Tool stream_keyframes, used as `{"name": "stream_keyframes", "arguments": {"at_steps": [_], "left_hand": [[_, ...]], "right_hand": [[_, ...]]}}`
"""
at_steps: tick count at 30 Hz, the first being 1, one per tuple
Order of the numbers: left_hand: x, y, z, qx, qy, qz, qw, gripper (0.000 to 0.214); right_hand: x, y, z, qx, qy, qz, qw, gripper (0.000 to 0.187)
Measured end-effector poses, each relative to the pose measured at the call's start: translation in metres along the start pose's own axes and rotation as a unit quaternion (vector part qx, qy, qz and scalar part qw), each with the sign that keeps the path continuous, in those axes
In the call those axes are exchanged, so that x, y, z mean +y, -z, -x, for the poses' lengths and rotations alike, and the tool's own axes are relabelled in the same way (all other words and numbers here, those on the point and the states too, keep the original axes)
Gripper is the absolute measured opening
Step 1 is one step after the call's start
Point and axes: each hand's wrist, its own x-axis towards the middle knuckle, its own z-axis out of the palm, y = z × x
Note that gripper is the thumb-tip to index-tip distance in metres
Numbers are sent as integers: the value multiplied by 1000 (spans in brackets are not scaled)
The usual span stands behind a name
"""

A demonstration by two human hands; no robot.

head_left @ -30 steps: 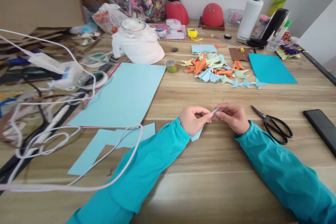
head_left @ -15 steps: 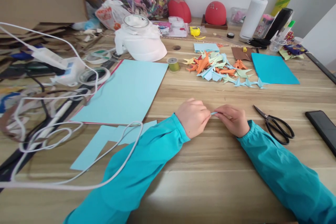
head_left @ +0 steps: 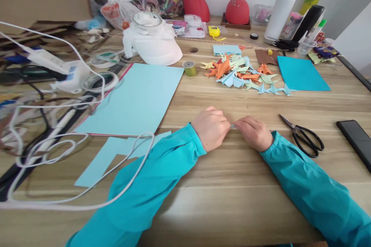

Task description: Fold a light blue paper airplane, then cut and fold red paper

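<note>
Over the middle of the wooden table, my left hand (head_left: 211,128) and my right hand (head_left: 254,133) pinch a small folded piece of light blue paper (head_left: 232,126) from both sides. Only a thin sliver of it shows between my fingertips; its folded shape is hidden. Beyond my hands lies a pile of folded paper cranes (head_left: 236,72) in orange, light blue and pale green. Black-handled scissors (head_left: 304,136) rest to the right of my right hand.
Light blue sheets (head_left: 139,96) and cut strips (head_left: 97,164) lie left, with a white cable (head_left: 101,205) looping over them. A thread spool (head_left: 189,69), bright blue paper (head_left: 303,73) and a white cap (head_left: 153,44) stand farther back. A black phone (head_left: 355,139) lies right.
Less of the light blue paper shows between my fingertips. My right fingers have turned slightly over it, and the whole view has shifted a little.
</note>
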Motion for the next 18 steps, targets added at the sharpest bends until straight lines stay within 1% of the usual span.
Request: {"name": "stream_keyframes", "arguments": {"at_steps": [3,7,15,18], "left_hand": [[-2,-5,1,25,-4,8,1000,28],[-3,-7,1,44,-9,16,999,28],[-6,-7,1,55,-2,22,998,29],[-6,-5,2,57,-6,6,998,28]], "right_hand": [[0,1,-1,-11,7,11,1000,19],[0,1,-1,-11,-1,-2,1000,16],[1,-2,1,24,-73,-58,995,10],[1,-3,1,28,-83,-61,994,11]]}}
